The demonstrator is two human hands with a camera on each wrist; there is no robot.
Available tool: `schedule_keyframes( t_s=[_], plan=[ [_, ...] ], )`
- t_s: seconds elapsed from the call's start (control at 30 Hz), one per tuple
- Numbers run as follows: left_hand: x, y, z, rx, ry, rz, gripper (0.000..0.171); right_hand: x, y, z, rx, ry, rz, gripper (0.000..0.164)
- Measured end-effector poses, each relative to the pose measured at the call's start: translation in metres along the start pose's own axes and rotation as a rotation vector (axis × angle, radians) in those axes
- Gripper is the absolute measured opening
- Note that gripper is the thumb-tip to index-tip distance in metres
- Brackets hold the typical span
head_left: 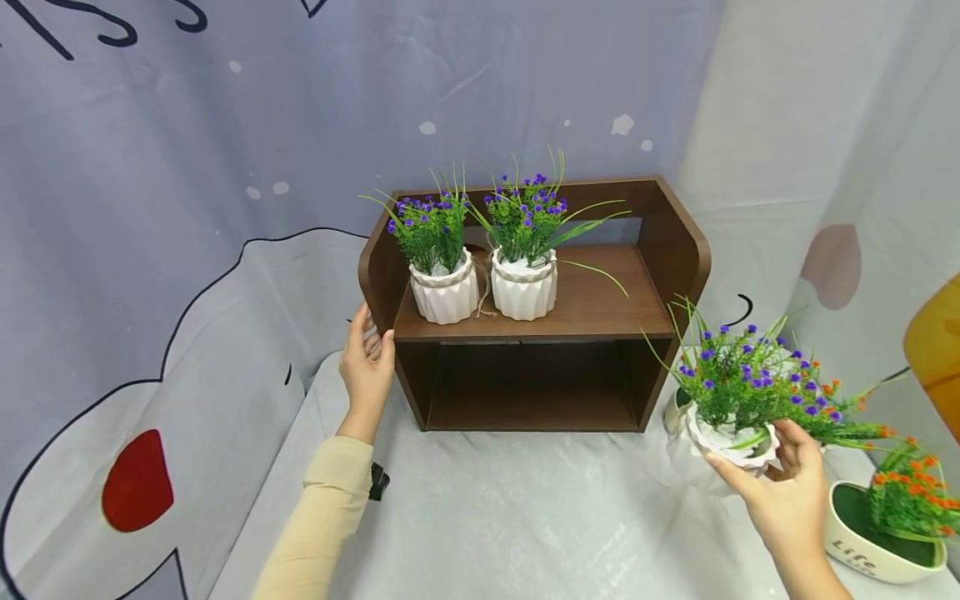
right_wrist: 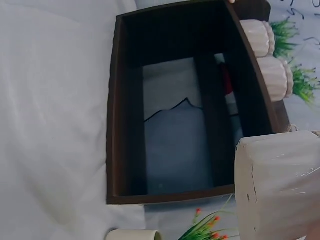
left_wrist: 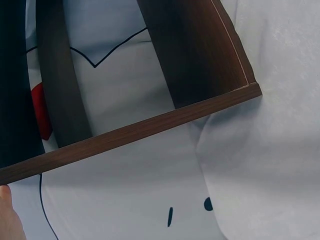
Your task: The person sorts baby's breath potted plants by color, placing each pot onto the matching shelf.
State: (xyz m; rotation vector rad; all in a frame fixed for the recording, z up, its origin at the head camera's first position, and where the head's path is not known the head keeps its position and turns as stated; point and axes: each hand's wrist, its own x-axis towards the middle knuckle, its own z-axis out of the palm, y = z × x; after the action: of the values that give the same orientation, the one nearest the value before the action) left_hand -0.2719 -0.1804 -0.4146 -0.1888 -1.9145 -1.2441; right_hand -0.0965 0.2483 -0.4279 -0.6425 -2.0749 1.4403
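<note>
A brown wooden shelf (head_left: 525, 337) with two levels stands in the middle. On its upper board, toward the left, sit two white fluted pots, a left pot (head_left: 446, 293) and a second pot (head_left: 524, 288), with green leaves and small purple flowers. My left hand (head_left: 367, 367) touches the shelf's left side panel, its thumb near the front edge. At the right, my right hand (head_left: 791, 487) grips a third white flowerpot (head_left: 693, 454) by its rim, thumb in front. That pot tilts, and in the right wrist view its white base (right_wrist: 275, 190) shows beside the shelf.
Behind the held pot is another planter with orange flowers, partly hidden. A cream oval planter (head_left: 885, 562) marked "Life" stands at the lower right. A small black object (head_left: 378, 482) lies beside my left sleeve. Printed curtains (head_left: 525, 83) hang behind the white-covered table (head_left: 525, 517).
</note>
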Motion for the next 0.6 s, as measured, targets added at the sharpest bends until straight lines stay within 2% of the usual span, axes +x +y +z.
schedule_keyframes(
  t_s=[0.3, 0.6],
  plan=[
    [0.001, 0.008, 0.002, 0.006, 0.012, 0.023, 0.047, 0.004, -0.024, -0.002, 0.002, -0.032, -0.032, 0.085],
    [0.0, 0.001, 0.0, -0.015, 0.002, 0.0, 0.05, 0.009, -0.047, 0.003, 0.058, -0.023, -0.117, 0.081]
  ],
)
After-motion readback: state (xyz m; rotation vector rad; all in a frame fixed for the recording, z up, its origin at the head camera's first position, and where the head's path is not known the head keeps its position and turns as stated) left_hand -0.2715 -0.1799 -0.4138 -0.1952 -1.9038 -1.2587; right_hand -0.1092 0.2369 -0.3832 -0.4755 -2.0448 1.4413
